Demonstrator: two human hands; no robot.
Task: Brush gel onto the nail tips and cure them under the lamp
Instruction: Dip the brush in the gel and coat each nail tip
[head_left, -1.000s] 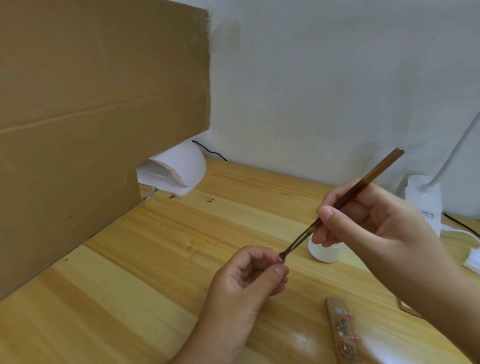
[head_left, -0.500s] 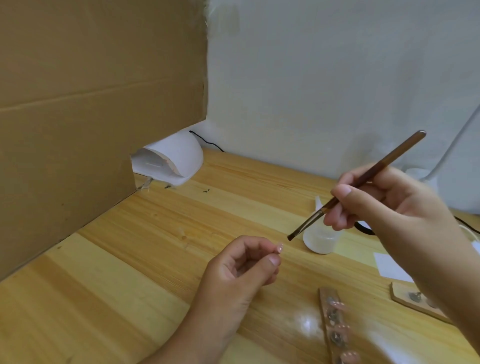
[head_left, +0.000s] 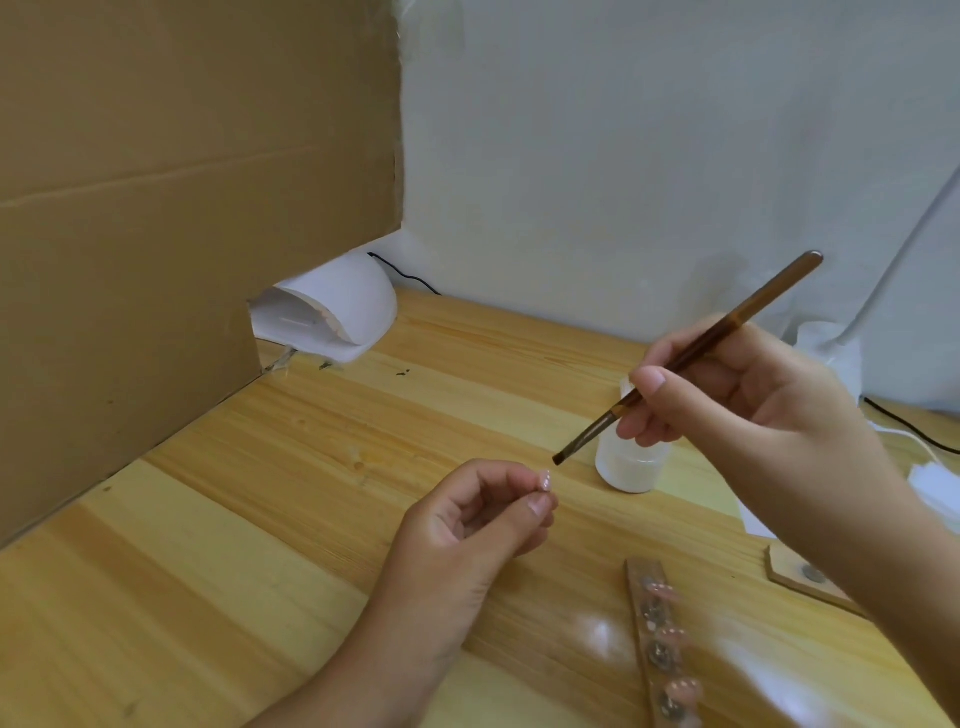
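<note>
While the left hand (head_left: 467, 525) pinches a small pink nail tip (head_left: 545, 479) between thumb and forefinger, its other fingers curled in toward the palm, the tip is held just above the wooden table (head_left: 260, 519) near the middle of the view. At about one o'clock from the tip, close but not touching it, hangs the dark, flat bristle end of a brown brush (head_left: 691, 358), whose handle slants up toward two o'clock. The right hand (head_left: 737, 405) grips that handle low down, thumb on the near side and fingers curled behind.

At three o'clock from the tip, a small white jar (head_left: 628, 467) stands upright on the table, its top hidden by the right hand's fingers. At five o'clock a wooden strip (head_left: 636, 582) lies flat and carries a row of pinkish tips, too blurred to count. A second wooden piece (head_left: 800, 577) lies at four o'clock, half under the right forearm.

Well apart at ten o'clock, the white curing lamp (head_left: 332, 317) sits at the table's far edge, partly tucked behind a tall cardboard sheet (head_left: 182, 208). A black cable (head_left: 410, 275) runs from behind it along the foot of the wall. At two o'clock, past the right hand, stands a white desk-lamp base (head_left: 831, 353).
</note>
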